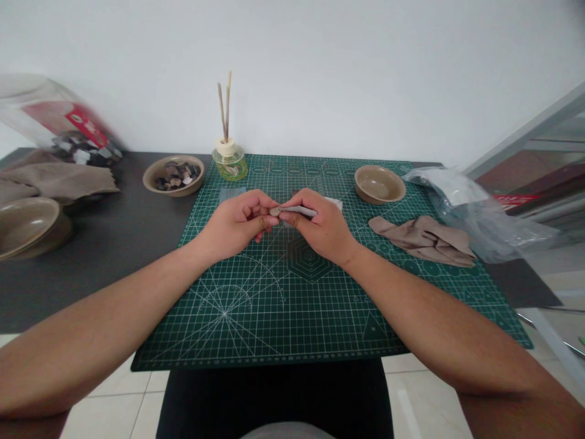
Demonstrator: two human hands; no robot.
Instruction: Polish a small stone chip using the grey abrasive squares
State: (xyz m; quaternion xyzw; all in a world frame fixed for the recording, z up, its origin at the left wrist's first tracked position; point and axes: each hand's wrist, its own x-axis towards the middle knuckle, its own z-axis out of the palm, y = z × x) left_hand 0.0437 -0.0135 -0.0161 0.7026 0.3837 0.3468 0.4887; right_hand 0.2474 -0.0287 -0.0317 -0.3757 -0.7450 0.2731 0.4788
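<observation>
The left hand's [233, 225] thumb and fingertips pinch a small brownish piece [275, 211], its own long axis too small to tell. The right hand [323, 227] grips a thin grey strip [299, 210] lying nearly crosswise, its left end pointing at the piece. Both are over the green cutting mat [260, 332], nearer than the reed diffuser [229, 160].

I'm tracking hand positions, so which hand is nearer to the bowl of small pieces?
Left. The left hand is just right of the bowl of small pieces and slightly lower in view; the right hand is farther right.
</observation>
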